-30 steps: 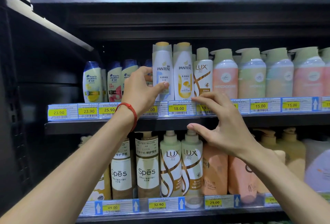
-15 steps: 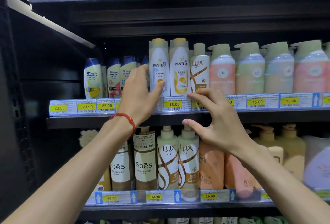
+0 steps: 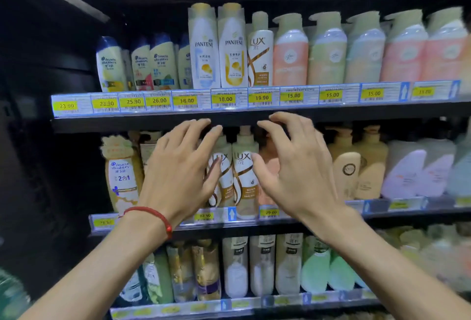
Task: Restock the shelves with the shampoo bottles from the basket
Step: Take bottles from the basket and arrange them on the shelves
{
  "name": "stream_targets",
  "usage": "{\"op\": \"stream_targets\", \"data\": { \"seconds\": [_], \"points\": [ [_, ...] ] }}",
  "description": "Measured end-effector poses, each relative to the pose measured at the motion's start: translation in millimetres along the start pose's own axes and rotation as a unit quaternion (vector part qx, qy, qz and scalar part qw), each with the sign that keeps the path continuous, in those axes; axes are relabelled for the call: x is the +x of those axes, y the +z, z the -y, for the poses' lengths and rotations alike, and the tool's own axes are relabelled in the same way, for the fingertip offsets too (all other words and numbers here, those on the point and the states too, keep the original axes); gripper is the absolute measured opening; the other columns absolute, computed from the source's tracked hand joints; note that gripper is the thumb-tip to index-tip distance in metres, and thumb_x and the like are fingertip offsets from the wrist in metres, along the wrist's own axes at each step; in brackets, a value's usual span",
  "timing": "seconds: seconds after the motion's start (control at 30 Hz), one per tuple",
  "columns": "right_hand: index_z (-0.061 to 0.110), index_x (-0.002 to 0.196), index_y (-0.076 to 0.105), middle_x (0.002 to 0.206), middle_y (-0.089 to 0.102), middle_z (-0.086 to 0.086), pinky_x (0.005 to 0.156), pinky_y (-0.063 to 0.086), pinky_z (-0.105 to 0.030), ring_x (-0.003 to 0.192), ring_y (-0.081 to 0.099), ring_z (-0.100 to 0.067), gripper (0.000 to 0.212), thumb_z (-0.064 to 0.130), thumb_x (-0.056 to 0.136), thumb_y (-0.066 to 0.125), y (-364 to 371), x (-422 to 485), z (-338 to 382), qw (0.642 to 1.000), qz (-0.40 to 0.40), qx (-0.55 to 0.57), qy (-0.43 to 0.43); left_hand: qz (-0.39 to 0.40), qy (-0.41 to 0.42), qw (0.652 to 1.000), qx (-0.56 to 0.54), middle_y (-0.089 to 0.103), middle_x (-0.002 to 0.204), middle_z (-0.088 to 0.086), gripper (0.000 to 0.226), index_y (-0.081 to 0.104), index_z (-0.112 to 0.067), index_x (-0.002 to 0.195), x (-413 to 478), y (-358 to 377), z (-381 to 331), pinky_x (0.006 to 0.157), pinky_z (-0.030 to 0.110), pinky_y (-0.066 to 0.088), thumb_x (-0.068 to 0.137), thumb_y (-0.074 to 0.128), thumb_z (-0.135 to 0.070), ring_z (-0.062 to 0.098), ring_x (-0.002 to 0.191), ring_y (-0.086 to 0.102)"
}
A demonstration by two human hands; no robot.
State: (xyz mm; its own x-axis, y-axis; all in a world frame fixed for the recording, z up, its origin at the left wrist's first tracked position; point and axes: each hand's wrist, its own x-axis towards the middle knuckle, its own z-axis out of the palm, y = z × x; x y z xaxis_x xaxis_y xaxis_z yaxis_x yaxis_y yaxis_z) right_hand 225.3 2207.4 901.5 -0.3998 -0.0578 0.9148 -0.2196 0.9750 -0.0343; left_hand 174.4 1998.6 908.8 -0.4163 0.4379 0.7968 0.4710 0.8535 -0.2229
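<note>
A dark shelving unit (image 3: 76, 65) is seen from the front, with three shelves in view. The upper shelf (image 3: 254, 119) is lined along its front edge with shampoo bottles (image 3: 233, 47): blue-capped ones (image 3: 110, 65) toward the left end, two tall Pantene bottles (image 3: 202, 47) side by side near the middle, a Lux bottle (image 3: 260, 59) just beside them on the right, and pastel pump bottles (image 3: 327, 54) running to the right end. The middle shelf (image 3: 420, 215) is stocked with a gold "2合1" bottle (image 3: 122, 174) at its left end, a pair of Lux pump bottles (image 3: 244, 174) at the middle, beige pump bottles (image 3: 356, 164) and lilac pouches (image 3: 407, 174) further right. On the lower shelf (image 3: 254, 304) white bottles (image 3: 235, 266) and green pouches (image 3: 328, 268) are blurred. Both arms are raised in front of the middle shelf. The left hand (image 3: 178, 169) is held with its grip apart and empty, fingers spread up toward the upper shelf's front edge, thumb lying across the left Lux pump bottle; whether it is touched cannot be told. The right hand (image 3: 293, 164) is likewise held with its grip apart on nothing, fingers curved, tips level with that same edge. Yellow price tags (image 3: 225, 99) are fixed along each shelf's front edge. A red cord bracelet (image 3: 153, 215) is worn on the left wrist.
</note>
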Motion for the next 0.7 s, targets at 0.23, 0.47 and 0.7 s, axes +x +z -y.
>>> {"op": "stream_targets", "data": {
  "seconds": [0.23,0.47,0.7],
  "points": [
    [0.014,0.129,0.064,0.132,0.06,-0.006,0.099,0.043,-0.041,0.122,0.053,-0.029,0.052,0.039,0.084,0.066,-33,-82,36,0.995,0.058,-0.073,0.033,0.044,0.072,0.996,-0.042,0.053,0.143,0.011,0.051,0.053,-0.015,0.141,-66,1,-26,0.1,0.045,0.042,0.096,0.052,-0.038,0.034,0.13,0.05],
    [0.012,0.128,0.067,0.129,0.062,-0.006,0.1,0.044,-0.039,0.122,0.056,-0.029,0.046,0.036,0.089,0.066,-68,-185,66,0.979,0.123,-0.131,0.095,0.098,0.126,0.98,-0.122,0.054,0.143,0.01,0.054,0.052,-0.015,0.144,-149,4,-65,0.101,0.047,0.043,0.096,0.051,-0.041,0.034,0.128,0.052],
    [0.012,0.127,0.067,0.126,0.063,-0.006,0.1,0.044,-0.041,0.118,0.057,-0.03,0.047,0.039,0.088,0.067,-129,-284,64,0.947,0.202,-0.197,0.156,0.17,0.19,0.947,-0.196,0.056,0.141,0.012,0.054,0.056,-0.014,0.139,-217,5,-142,0.098,0.049,0.046,0.095,0.05,-0.044,0.035,0.126,0.053]
  ]
}}
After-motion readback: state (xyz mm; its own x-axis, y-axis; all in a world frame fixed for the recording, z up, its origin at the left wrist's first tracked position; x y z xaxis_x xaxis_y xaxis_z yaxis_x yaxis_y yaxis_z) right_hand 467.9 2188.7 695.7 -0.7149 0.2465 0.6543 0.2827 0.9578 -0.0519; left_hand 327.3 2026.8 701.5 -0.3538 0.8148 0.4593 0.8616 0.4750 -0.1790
